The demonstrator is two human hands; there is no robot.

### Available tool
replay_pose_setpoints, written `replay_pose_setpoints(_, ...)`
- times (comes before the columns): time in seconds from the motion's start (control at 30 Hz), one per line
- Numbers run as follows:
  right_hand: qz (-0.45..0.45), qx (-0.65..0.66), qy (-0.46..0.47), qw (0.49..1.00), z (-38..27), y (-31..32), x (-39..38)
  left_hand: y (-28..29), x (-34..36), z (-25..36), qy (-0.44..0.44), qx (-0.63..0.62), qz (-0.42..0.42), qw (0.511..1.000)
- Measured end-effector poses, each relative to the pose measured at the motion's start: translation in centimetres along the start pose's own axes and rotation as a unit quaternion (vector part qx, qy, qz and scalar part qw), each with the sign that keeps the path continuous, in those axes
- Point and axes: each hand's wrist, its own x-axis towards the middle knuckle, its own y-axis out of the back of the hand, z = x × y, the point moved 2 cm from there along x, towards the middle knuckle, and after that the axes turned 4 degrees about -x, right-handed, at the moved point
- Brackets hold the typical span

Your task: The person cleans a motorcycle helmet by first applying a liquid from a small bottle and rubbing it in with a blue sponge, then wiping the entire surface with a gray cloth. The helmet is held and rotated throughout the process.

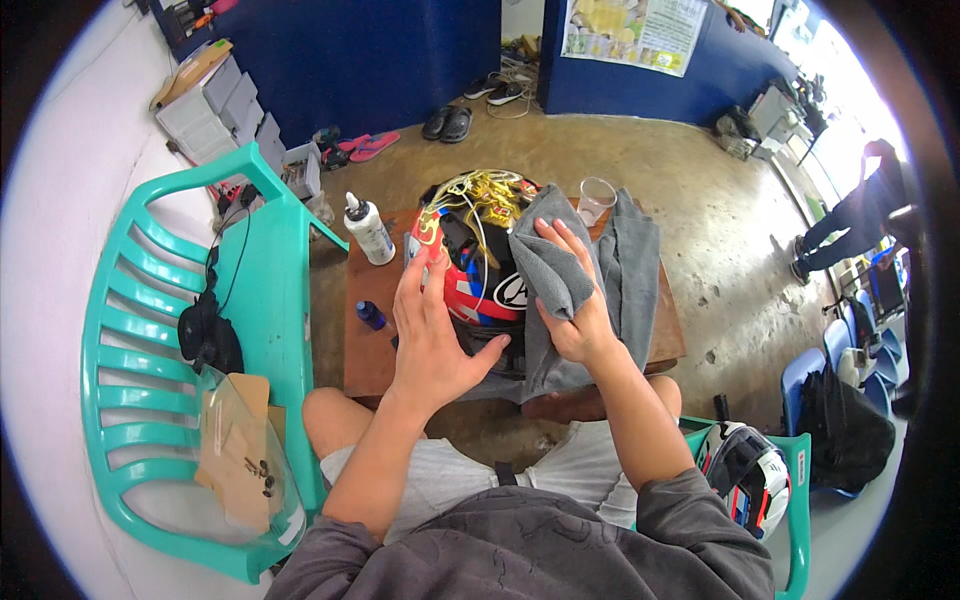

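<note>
Resting on the small brown surface between the person's knees, the glossy round helmet is being held steady by the left hand, which is lying open and flat on its side. The right hand is gripping a soft grey cloth and pressing it on the shell, near a white bottle and a clear plastic cup.

Low brown wooden bench stood on the bare floor. On it: motorcycle helmet at centre, grey cloth draped to its right, white squeeze bottle and small blue bottle left, clear plastic cup at the far edge.
</note>
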Motion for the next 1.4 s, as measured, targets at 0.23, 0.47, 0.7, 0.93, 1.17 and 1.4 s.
replay_pose_setpoints(0.23, -0.007, 0.023, -0.016, 1.000, 0.6, 0.0, -0.4, -0.1, 1.2, 0.0, -0.003, 0.068, -0.059, 0.996)
replay_pose_setpoints(0.47, 0.006, -0.016, -0.002, 1.000, 0.8, -0.1, -0.5, 0.1, 1.8, 0.6, -0.024, 0.099, -0.089, 0.991)
replay_pose_setpoints(0.7, -0.013, -0.072, 0.005, 0.997, -0.8, 0.0, -0.8, 0.2, 3.1, 0.2, -0.014, 0.110, -0.102, 0.989)
replay_pose_setpoints(0.93, -0.113, -0.153, 0.095, 0.977, -1.8, -0.2, 0.8, 0.9, 3.5, 0.2, -0.007, 0.126, -0.139, 0.982)
replay_pose_setpoints(1.17, -0.124, -0.127, -0.060, 0.982, 1.0, -1.7, 11.5, 0.0, 3.1, 0.5, -0.019, 0.172, -0.140, 0.975)
replay_pose_setpoints(1.4, -0.117, -0.154, -0.041, 0.980, 1.3, -2.8, 12.1, 0.0, 3.0, 0.6, -0.010, 0.179, -0.139, 0.974)
